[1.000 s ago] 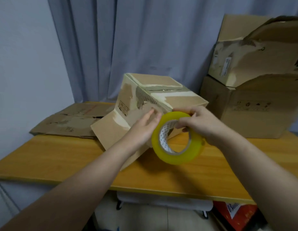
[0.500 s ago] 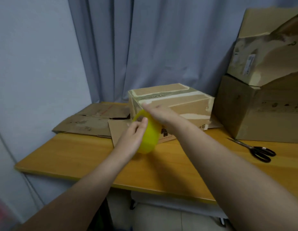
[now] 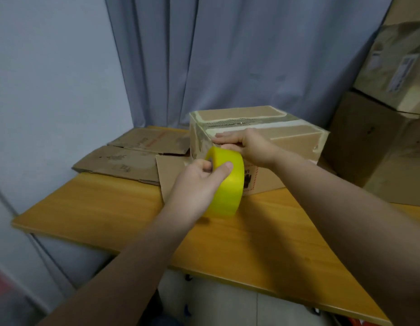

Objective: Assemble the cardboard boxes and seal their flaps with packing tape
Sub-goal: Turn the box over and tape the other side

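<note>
Left grip (image 3: 197, 182) pinches smooth yellow tape roll (image 3: 227, 191).

Two bare forearms (image 3: 133, 255), bare left hand (image 3: 197, 177) and right hand (image 3: 247, 144)

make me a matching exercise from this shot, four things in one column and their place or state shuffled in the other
Things
1. yellow tape roll
2. right hand
3. flattened cardboard
4. stacked boxes

Place or state
a. lying flat at the back left of the table
b. piled at the right edge of the view
c. gripped by the left hand
d. pressing on the top front edge of the assembled box

Pairs: 1-c, 2-d, 3-a, 4-b
</note>
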Demonstrator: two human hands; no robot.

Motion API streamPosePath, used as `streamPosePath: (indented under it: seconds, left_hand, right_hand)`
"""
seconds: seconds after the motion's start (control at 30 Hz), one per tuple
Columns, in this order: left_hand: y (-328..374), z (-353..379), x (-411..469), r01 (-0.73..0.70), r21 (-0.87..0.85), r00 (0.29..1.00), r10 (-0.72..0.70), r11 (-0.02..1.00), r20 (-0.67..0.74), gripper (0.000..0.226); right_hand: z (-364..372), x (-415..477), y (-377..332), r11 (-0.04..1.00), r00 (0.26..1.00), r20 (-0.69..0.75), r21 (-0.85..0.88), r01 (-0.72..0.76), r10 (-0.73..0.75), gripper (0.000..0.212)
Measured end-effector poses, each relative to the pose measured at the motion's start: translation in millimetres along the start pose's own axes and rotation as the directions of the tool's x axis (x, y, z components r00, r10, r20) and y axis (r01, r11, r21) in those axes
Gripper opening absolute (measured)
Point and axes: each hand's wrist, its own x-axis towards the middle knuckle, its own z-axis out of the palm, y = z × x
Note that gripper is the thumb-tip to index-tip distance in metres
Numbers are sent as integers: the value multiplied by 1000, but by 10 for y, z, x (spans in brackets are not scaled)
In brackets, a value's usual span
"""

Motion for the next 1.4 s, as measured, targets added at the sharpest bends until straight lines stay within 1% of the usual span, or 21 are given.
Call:
streamPosePath:
  seconds: [0.1,0.17,0.23,0.3,0.37,0.43,0.5,0.57,0.67,0.7,0.77,0.87,0.9,1.0,1.07,1.17,1.23,1.33,1.4]
  left_hand:
    - [-124,139,-8,79,-63,997,-78,995,17,37]
    - [-233,204,-28,192,-96,981,-189,977,42,42]
    - [-299,209,-27,260,-148,965,-256,954,45,41]
    - [-312,209,22,280,-154,960,-275,948,50,47]
    - [-284,212,60,282,-152,959,-277,947,55,54]
    - [-255,202,103,286,-165,958,-280,944,62,51]
    - [-234,177,129,303,-175,953,-296,937,68,48]
    - [-239,169,131,300,-176,954,-292,938,66,48]
    - [-270,254,68,267,-154,964,-266,951,27,51]
    - [-283,300,27,246,-142,969,-246,959,17,48]
    - [-279,371,-68,192,-117,981,-192,974,14,40]
    - [-232,344,-115,83,-28,996,-84,996,-24,54]
    - [-187,300,-116,65,13,997,-64,998,-44,52]
    - [-117,194,-141,60,130,995,-48,990,-90,44]
    - [-159,209,-219,52,194,997,-41,980,-63,44]
    - [-223,230,-259,62,204,997,-50,977,-63,52]
    - [-187,199,-210,79,217,995,-63,973,-81,48]
    - [-129,153,-188,57,259,995,-35,964,-89,45]
    - [-205,102,-181,86,229,995,-71,970,-73,42]
  right_hand:
    - [77,41,108,997,998,-59,-70,25,-29,36]
    - [117,45,155,996,993,-104,-80,42,-50,37]
    - [143,41,171,990,986,-140,-122,77,-94,39]
    - [178,16,178,963,969,-170,-234,136,-179,46]
    - [229,-7,202,905,952,-175,-392,166,-250,56]
    - [283,-52,223,849,951,-170,-509,139,-258,63]
    - [299,-76,241,819,948,-163,-557,139,-272,67]
    - [278,-62,213,825,944,-168,-545,151,-283,67]
    - [266,-20,146,851,921,-211,-489,190,-327,55]
    - [267,-17,138,862,919,-224,-471,188,-323,51]
    - [261,-28,119,893,932,-240,-423,153,-273,47]
    - [258,-35,78,928,952,-254,-367,71,-173,47]
    - [257,-32,71,931,958,-246,-360,52,-148,47]
    - [203,-4,75,952,971,-208,-301,54,-121,45]
    - [137,2,85,963,982,-160,-264,50,-95,39]
    - [119,-5,69,967,987,-140,-252,47,-85,37]
    - [142,0,56,970,987,-142,-239,37,-73,39]
    - [142,8,73,976,990,-136,-220,0,-30,42]
    - [150,-3,77,974,986,-167,-228,-14,-25,43]
